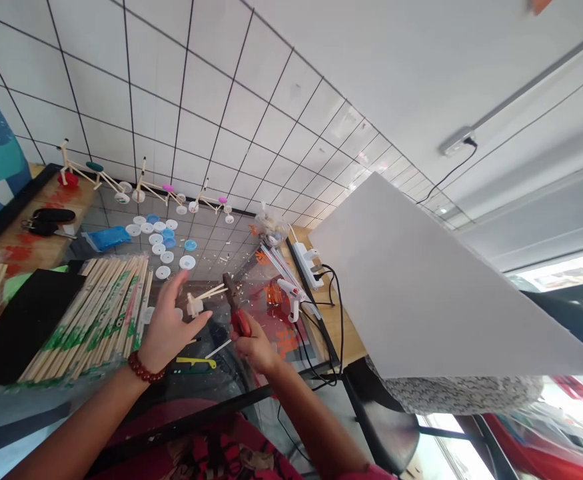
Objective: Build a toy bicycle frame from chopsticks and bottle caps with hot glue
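Observation:
My right hand (255, 345) is wrapped round the red handles of a pair of pliers (233, 300), whose dark jaws point up and left. The jaws are at the ends of thin wooden sticks (213, 292). These sticks join a small whitish piece (194, 305) between the thumb and fingers of my left hand (171, 327). My left hand has its thumb and fingers spread apart, with a beaded bracelet at the wrist. A yellow cutter (196, 363) and a loose stick (218, 349) lie just below the hands.
Wrapped chopsticks (91, 320) and a black sheet (26, 327) cover the left. White and blue caps (168, 243) lie beyond my left hand; small stick models (146, 187) line the wall. On the right are a glue gun (292, 298), a power strip (307, 265) and cables.

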The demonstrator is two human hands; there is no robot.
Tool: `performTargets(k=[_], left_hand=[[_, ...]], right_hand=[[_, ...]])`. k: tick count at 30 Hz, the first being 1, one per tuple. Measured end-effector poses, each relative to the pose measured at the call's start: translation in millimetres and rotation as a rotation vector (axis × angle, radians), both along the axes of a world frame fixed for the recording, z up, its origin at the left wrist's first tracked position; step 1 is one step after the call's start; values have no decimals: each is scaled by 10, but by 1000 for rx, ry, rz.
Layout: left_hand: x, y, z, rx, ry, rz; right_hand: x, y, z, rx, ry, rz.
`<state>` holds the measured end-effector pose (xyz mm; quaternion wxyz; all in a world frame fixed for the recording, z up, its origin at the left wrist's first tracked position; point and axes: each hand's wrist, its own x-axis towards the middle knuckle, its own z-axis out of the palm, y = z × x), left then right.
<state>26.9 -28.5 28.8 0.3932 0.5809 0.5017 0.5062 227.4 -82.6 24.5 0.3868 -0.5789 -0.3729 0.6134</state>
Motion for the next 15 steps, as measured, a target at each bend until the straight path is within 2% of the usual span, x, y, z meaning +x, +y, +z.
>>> performTargets(k=[2, 4, 5, 7, 8, 10, 12, 15], left_hand=[[22, -145, 13, 95, -55, 147], [113, -341, 14, 59, -236, 186], [183, -433, 16, -36, -322, 138], [355, -554, 43, -317, -460, -77], [445, -571, 67, -461, -525, -157], [606, -527, 124, -615, -633, -314], [727, -431, 159, -724, -675, -326], [859, -321, 130, -862, -678, -263]], right_hand=[[-49, 36, 89, 32, 97, -75], [-120, 46, 182, 79, 180, -124], [-160, 46, 216, 102, 199, -137], [-240, 49, 241, 147, 195, -143], [-273, 58, 227, 168, 188, -142], [-310, 95, 149, 201, 185, -157], [-302, 146, 25, 214, 168, -183], [-234, 211, -169, 182, 71, -208]])
